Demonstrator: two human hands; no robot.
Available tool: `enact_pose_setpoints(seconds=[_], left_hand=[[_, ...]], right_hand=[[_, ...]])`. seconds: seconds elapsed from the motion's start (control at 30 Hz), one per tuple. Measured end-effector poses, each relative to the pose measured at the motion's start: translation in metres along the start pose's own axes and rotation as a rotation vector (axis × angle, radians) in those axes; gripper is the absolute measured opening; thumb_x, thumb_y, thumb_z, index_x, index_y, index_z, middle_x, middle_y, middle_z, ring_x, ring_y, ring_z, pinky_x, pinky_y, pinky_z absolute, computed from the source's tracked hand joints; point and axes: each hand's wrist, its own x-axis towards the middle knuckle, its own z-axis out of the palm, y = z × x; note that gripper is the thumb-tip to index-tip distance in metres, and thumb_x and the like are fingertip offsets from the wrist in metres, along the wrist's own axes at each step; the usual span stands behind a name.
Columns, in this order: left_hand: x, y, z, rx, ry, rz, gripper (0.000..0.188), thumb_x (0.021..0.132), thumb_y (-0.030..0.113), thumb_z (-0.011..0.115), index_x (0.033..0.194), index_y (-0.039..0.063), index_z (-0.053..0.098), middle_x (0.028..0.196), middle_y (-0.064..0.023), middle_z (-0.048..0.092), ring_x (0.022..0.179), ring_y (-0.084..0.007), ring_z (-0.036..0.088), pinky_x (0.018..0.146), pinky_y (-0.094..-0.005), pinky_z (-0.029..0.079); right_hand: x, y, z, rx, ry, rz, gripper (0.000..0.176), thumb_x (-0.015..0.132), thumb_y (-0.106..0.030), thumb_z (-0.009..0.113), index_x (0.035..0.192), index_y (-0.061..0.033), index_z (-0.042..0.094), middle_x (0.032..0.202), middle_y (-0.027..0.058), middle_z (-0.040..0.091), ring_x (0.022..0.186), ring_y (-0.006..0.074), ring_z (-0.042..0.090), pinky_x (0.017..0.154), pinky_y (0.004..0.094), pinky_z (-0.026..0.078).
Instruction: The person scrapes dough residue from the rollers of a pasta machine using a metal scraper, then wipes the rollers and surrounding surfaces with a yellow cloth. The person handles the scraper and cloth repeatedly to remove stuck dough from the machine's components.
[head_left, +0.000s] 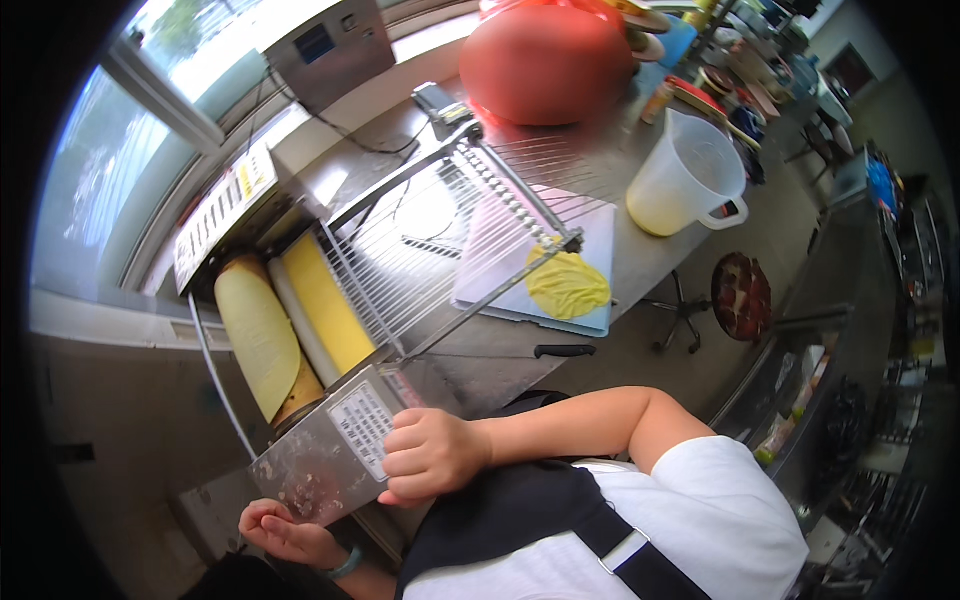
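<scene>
My right hand (435, 456) is curled into a fist, close over the labelled metal end panel (322, 450) of a crepe machine. Lower down, my left hand (289, 531) has its fingers folded in, by the same panel's lower corner; no object shows in either hand. A pale yellow sheet (259, 337) wraps the machine's drum (298, 390). Beside the drum lies a trough of yellow batter (330, 300). From there a wire conveyor (427, 255) reaches over the steel table. At its far end a crumpled yellow crepe (568, 285) rests on a pale board (592, 232).
A black-handled knife (564, 350) lies at the table edge. A translucent jug (686, 172) with some yellow liquid stands beyond the board. Further back are a blurred red bulky object (546, 64) and a metal box (330, 56) by the window. A round stool (741, 296) stands on the floor.
</scene>
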Motion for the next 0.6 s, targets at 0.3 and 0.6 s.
enact_pose_setpoints(seconds=[0.3, 0.6], left_hand=[[0.007, -0.018, -0.007, 0.006, -0.031, 0.019, 0.032, 0.112, 0.034, 0.041, 0.103, 0.004, 0.048, 0.078, 0.0025, 0.038, 0.066, -0.0065, 0.034, 0.057, -0.0219, 0.028], [0.017, -0.038, -0.016, -0.061, -0.173, 0.089, 0.029, 0.112, 0.029, 0.04, 0.107, 0.002, 0.048, 0.083, -0.0014, 0.042, 0.07, -0.0092, 0.039, 0.06, -0.0226, 0.034]], right_hand=[[-0.012, -0.02, -0.015, 0.035, 0.038, 0.109, 0.023, 0.092, -0.026, 0.07, 0.083, -0.0119, 0.054, 0.089, 0.0045, 0.054, 0.084, 0.0258, 0.056, 0.074, 0.0393, 0.046], [-0.241, -0.093, -0.082, -0.349, -0.065, 1.0, 0.018, 0.093, -0.025, 0.066, 0.098, -0.0079, 0.063, 0.099, 0.0125, 0.063, 0.095, 0.0348, 0.064, 0.082, 0.045, 0.053]])
